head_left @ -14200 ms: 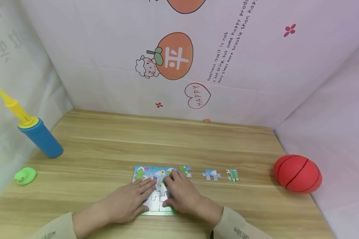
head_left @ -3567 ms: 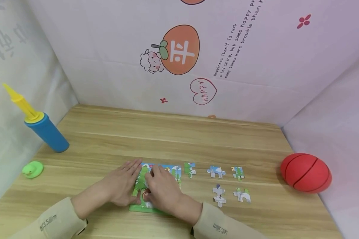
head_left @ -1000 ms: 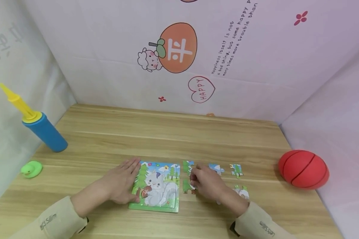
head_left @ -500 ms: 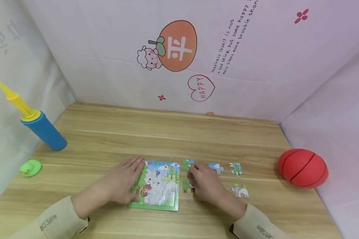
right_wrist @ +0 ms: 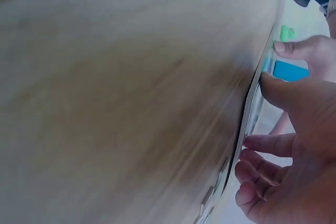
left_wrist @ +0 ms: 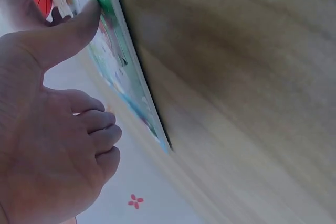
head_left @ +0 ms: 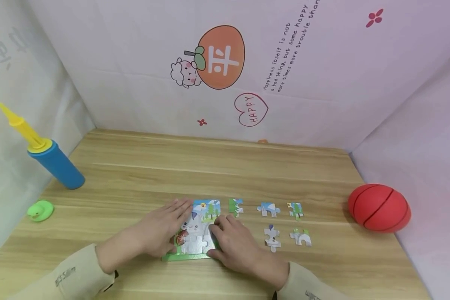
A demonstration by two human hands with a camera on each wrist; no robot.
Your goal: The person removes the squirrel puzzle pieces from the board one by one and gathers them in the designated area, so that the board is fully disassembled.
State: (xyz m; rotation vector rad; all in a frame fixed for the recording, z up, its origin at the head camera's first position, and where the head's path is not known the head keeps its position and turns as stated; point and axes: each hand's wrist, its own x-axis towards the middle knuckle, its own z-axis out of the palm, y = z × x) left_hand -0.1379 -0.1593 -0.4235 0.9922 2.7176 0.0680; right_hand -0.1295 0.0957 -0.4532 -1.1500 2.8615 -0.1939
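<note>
A jigsaw puzzle board (head_left: 206, 208) with a grey squirrel picture lies flat on the wooden table. My left hand (head_left: 159, 229) rests over its left side, fingers stretched toward the back edge. In the left wrist view the left thumb (left_wrist: 84, 22) lies on the board's face. At the right edge is my right hand (head_left: 236, 246), its thumb and index finger spread apart along the rim, other fingers loosely bent in the right wrist view. It hides the board's lower right. Several loose puzzle pieces (head_left: 272, 237) lie in two rows to the right.
A red ball (head_left: 378, 207) sits at the far right of the table (head_left: 142, 171). On the left stand a blue and yellow hand pump (head_left: 56, 164) and a green toy duck (head_left: 40, 210). White printed cloth (head_left: 146, 104) walls the back and sides.
My right hand has moved left from the loose pieces to the board's right edge, uncovering a piece. My left hand has shifted slightly right over the board. Since the oldest frame, more pieces lie loose.
</note>
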